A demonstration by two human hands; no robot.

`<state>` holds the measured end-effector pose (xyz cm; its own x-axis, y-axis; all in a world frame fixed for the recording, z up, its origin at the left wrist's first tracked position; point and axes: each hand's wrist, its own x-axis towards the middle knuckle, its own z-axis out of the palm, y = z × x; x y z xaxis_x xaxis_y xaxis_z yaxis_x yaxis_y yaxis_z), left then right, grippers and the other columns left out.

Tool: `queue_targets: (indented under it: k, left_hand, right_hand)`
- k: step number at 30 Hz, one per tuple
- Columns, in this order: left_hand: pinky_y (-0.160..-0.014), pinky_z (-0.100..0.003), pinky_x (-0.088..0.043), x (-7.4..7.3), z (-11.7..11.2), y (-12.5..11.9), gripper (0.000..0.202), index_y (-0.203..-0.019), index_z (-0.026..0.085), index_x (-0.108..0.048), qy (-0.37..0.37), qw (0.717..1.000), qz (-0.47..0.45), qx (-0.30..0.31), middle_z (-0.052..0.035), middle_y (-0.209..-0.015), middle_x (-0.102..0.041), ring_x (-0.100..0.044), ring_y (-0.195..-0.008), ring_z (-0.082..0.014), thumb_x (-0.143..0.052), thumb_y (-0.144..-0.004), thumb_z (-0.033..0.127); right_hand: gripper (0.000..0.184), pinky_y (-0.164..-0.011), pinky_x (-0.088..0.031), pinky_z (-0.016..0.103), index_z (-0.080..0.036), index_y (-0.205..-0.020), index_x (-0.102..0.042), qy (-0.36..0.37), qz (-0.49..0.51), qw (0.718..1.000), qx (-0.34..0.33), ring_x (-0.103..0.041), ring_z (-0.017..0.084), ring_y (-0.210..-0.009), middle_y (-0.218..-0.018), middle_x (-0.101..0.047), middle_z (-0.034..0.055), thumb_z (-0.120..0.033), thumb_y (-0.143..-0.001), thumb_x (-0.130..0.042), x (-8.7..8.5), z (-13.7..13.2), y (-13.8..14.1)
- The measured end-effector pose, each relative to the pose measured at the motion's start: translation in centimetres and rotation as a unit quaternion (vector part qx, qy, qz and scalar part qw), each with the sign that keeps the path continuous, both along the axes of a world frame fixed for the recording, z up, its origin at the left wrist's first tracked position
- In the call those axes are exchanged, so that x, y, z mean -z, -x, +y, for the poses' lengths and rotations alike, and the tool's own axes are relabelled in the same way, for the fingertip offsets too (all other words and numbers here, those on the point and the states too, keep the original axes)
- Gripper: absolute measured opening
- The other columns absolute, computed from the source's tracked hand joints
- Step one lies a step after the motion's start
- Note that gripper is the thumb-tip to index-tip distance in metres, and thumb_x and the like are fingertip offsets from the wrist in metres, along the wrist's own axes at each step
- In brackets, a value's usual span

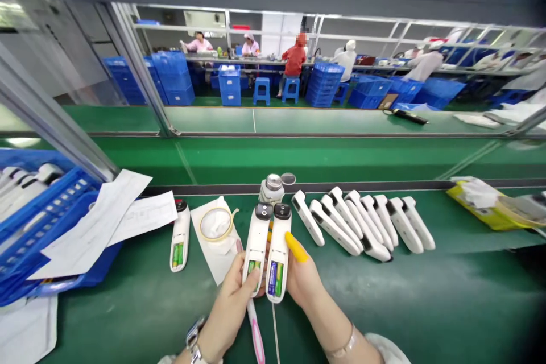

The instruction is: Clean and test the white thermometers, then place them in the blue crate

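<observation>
My left hand (pixel 230 298) is closed around a white handheld device (pixel 256 242) with a black top end, its thumb over green batteries in the uncovered battery bay. Beside it, my right hand (pixel 305 281) grips a second white handheld device (pixel 278 239), whose open bay shows one blue and one green battery. Yellow finger covers are on the right hand. A pink-and-white brush-like handle (pixel 256 333) lies beneath the hands; its far end is partly hidden. Further left rests another device (pixel 180 239) with green batteries exposed.
Right of the hands lies a row of several white devices (pixel 367 222). Behind the hands stands a small bottle with an open lid (pixel 271 186). A tape ring (pixel 216 223) sits on paper. At left is a blue crate (pixel 85 182) with papers; at right, a yellow container (pixel 482 210).
</observation>
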<state>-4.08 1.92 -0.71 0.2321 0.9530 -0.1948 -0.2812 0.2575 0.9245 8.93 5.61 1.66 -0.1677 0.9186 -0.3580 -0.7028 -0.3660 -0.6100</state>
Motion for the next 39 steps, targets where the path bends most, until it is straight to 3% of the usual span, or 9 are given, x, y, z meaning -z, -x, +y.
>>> queue_targets:
  k: [5,12,17,23,27,31,39]
  left_hand:
    - [-0.087,-0.034,-0.045,-0.8,-0.1,-0.4,0.038,-0.119,0.02,-0.047,0.028,0.998,-0.04,0.041,-0.007,-0.115,-0.061,-0.057,-0.103,-0.021,-0.054,-0.084,0.033]
    - [-0.087,-0.033,-0.045,-0.3,-0.1,-0.3,0.033,-0.114,0.019,-0.05,0.027,0.997,-0.046,0.056,-0.0062,-0.113,-0.062,-0.058,-0.098,-0.0192,-0.056,-0.084,0.03]
    - [-0.092,-0.037,-0.044,-0.2,-0.1,-0.2,0.041,-0.12,0.021,-0.048,0.022,0.997,-0.047,0.06,-0.0063,-0.116,-0.061,-0.057,-0.105,-0.0211,-0.059,-0.081,0.028]
    - [-0.096,-0.035,-0.042,-0.2,-0.2,0.0,0.04,-0.121,0.022,-0.052,0.011,0.997,-0.058,0.056,-0.0049,-0.12,-0.061,-0.054,-0.112,-0.0216,-0.058,-0.083,0.028]
    - [-0.1,-0.034,-0.039,0.1,-0.4,0.0,0.036,-0.12,0.021,-0.055,0.067,0.993,-0.093,0.018,-0.0036,-0.125,-0.058,-0.048,-0.121,-0.022,-0.051,-0.087,0.034]
    - [-0.104,-0.031,-0.036,0.2,-0.4,0.0,0.033,-0.118,0.025,-0.058,0.121,0.985,-0.127,-0.008,0.0001,-0.127,-0.057,-0.041,-0.126,-0.0203,-0.051,-0.087,0.034]
    - [-0.102,-0.032,-0.038,-0.1,-0.3,0.0,0.033,-0.119,0.028,-0.057,0.119,0.984,-0.133,0.0,0.0015,-0.131,-0.054,-0.042,-0.126,-0.0213,-0.052,-0.087,0.033]
  right_hand:
    - [0.041,-0.078,-0.049,0.042,-0.019,-0.09,-0.065,0.05,-0.043,0.998,0.004,-0.065,0.028,-0.083,-0.074,-0.071,0.0041,-0.053,-0.066,-0.068,0.1,-0.3,0.6]
    - [0.039,-0.073,-0.05,0.041,-0.022,-0.082,-0.064,0.068,-0.055,0.996,0.018,-0.065,0.028,-0.082,-0.076,-0.071,0.0027,-0.057,-0.063,-0.068,0.7,-0.4,0.3]
    - [0.032,-0.078,-0.049,0.042,-0.022,-0.08,-0.066,0.064,-0.036,0.997,-0.014,-0.064,0.03,-0.089,-0.075,-0.071,0.0028,-0.052,-0.068,-0.066,0.9,-0.5,0.1]
    - [0.034,-0.073,-0.051,0.037,-0.021,-0.086,-0.068,0.089,-0.007,0.996,-0.015,-0.066,0.025,-0.078,-0.083,-0.073,0.0033,-0.051,-0.072,-0.063,0.3,-0.3,0.1]
    - [0.037,-0.072,-0.052,0.038,-0.02,-0.083,-0.068,0.097,-0.012,0.995,-0.009,-0.066,0.024,-0.07,-0.075,-0.073,0.0022,-0.053,-0.067,-0.067,0.1,-0.2,0.3]
    - [0.035,-0.081,-0.051,0.041,-0.022,-0.084,-0.068,0.083,0.011,0.997,0.002,-0.067,0.028,-0.086,-0.08,-0.074,0.0017,-0.051,-0.064,-0.07,0.2,-0.3,0.4]
    - [0.028,-0.083,-0.051,0.042,-0.023,-0.083,-0.069,0.042,0.043,0.998,-0.025,-0.063,0.029,-0.1,-0.09,-0.074,0.0025,-0.047,-0.068,-0.068,0.6,-0.3,0.4]
